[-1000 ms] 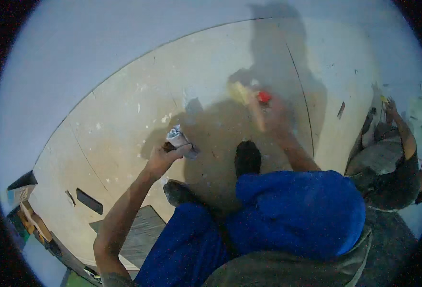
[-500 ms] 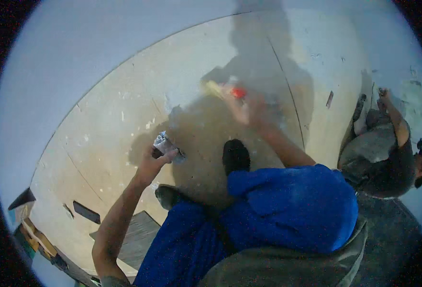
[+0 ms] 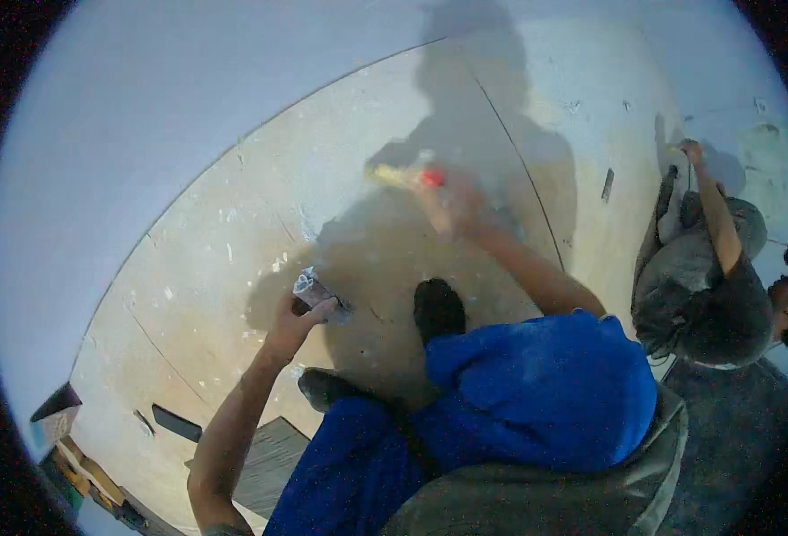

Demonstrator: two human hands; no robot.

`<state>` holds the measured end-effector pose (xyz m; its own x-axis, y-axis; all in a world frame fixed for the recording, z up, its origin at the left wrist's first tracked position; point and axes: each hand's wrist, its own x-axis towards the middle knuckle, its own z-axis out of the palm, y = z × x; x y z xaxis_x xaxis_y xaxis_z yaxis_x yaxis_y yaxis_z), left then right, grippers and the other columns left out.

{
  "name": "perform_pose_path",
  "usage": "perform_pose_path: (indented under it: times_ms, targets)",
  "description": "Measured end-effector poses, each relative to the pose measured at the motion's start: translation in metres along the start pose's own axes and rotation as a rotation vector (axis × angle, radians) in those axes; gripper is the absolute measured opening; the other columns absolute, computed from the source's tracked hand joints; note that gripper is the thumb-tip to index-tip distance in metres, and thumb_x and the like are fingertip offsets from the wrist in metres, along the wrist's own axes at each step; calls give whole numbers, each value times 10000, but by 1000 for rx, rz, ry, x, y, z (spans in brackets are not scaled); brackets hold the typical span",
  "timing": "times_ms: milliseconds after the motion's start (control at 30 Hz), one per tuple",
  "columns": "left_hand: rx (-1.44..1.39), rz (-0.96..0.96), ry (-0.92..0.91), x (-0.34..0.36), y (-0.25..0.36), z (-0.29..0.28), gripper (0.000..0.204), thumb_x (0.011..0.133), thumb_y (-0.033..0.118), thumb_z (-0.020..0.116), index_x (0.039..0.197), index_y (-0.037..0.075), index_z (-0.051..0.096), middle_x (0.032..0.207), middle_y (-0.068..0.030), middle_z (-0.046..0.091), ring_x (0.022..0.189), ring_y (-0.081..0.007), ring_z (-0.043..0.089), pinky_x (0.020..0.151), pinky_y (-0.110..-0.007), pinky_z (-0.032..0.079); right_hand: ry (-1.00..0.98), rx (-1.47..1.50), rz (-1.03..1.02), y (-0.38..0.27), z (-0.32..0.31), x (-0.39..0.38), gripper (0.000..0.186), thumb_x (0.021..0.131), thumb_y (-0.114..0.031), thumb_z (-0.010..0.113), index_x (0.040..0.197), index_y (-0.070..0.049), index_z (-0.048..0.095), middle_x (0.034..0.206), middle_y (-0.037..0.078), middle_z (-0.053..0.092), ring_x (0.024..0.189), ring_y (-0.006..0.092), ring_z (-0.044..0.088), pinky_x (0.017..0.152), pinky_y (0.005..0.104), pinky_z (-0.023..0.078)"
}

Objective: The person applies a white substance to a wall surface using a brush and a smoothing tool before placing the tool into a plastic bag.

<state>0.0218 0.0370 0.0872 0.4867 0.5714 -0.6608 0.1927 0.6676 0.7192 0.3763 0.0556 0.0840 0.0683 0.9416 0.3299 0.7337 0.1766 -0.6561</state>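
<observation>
Left hand (image 3: 300, 320) out front-left, forearm bare, rising from lower edge, elbow bent, wrist roughly straight. Fingers curled shut around small object, thumb side up. Right hand (image 3: 452, 204) stretched far forward, arm near full extension, blurred. Fingers closed in grip, wrist tipped left. Right upper arm hidden behind blue-clad knee. Hands well apart, right higher and farther out than left. Legs drawn up between arms.

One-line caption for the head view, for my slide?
Right hand brushes a pale wooden panel with a red-handled brush; left hand holds a small container; a co-worker works nearby.
</observation>
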Motion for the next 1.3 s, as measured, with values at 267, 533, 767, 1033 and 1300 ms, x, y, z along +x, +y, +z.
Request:
perform_pose_path:
  times_ms: [267,533,767,1033,1300]
  targets:
    - [114,23,20,4,-9,-8,439,857,222,769,1189,-10,603,1107,-85,673,1001,-175,635,843,-333,525,92,-152,262,106,-27,43,325,941,-293,604,1188,-82,631,1017,201,687,878,364,670,813,441,527]
    - [21,40,-85,0,-6,0,458,907,232,707,1276,13,545,1196,-94,629,1109,-223,606,942,-396,514,60,-233,-68,40,-8,40,250,929,-262,611,1076,-67,667,891,136,698,756,310,672,696,411,517]
    - [27,106,-64,0,-9,-1,484,876,189,747,1277,4,549,1159,-107,656,1044,-190,633,871,-348,533,66,-41,204,102,-40,105,203,961,-203,553,1073,-74,661,1102,111,673,938,234,662,892,383,502]
    - [6,-14,-72,-6,-8,-2,451,875,220,748,1232,-9,595,1181,-105,655,1081,-195,620,955,-355,493,-82,128,-143,-4,8,65,149,930,-121,602,1042,-49,671,958,161,692,867,339,666,806,382,517]
    - [10,51,-90,7,-22,-9,482,883,255,744,1264,21,566,1169,-98,648,1086,-205,614,923,-379,515,-108,-54,40,27,53,80,283,865,-69,586,1137,-97,658,951,196,689,916,382,660,762,458,529]
